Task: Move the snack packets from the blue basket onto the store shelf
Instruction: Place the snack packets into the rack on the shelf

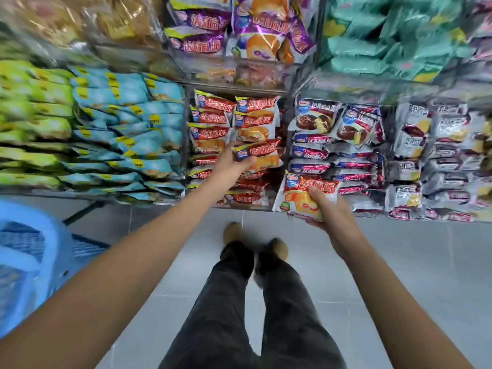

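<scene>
Packet (257, 155) in my left hand (229, 166), mid-frame, right at the red-and-orange stack (210, 134) on the shelf (234, 86); fingers curled under it, thumb along its lower edge. The way I'd do this well: slide it flat onto the pile, label out, so it doesn't tip forward off the stack. A second packet (303, 195) sits lower right of centre, clamped in my right hand (332, 209), thumb on its face, fingers wrapped beneath, held just in front of the shelf's lower edge and waiting its turn. Basket (29, 251) is at the left edge of the frame, well apart from both hands, so it's a reach back for the next ones
</scene>
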